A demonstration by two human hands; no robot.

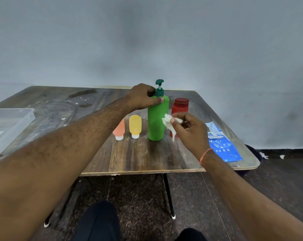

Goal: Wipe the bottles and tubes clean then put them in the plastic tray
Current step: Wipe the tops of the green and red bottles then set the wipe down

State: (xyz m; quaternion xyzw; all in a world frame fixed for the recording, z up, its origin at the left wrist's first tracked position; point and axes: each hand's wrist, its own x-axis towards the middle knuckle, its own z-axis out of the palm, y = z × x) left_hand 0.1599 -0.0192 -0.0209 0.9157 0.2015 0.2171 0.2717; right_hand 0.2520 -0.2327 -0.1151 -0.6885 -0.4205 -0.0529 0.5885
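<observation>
Clearly early going: the green pump bottle [156, 119] stands upright mid-desk, the left hand [143, 97] gripping its shoulder below the pump while the right hand [189, 129] pinches a crumpled white wipe [168, 121] against its side. Just beside it stand a yellow tube [135, 126] and an orange tube [119, 130], cap down, and behind it a red bottle [180, 106], all unwiped by my reckoning. Far left, the plastic tray [25, 113] seems to hold none of them. A blue wipe packet [223, 146] lies on the desk [133, 157] at right.

Mid-frame on the table [129, 159], two tubes [135, 126] stand left of the pump bottle [156, 126]; a jar [180, 106] behind right; tray [16, 119] far left; packet [223, 148] right.
</observation>
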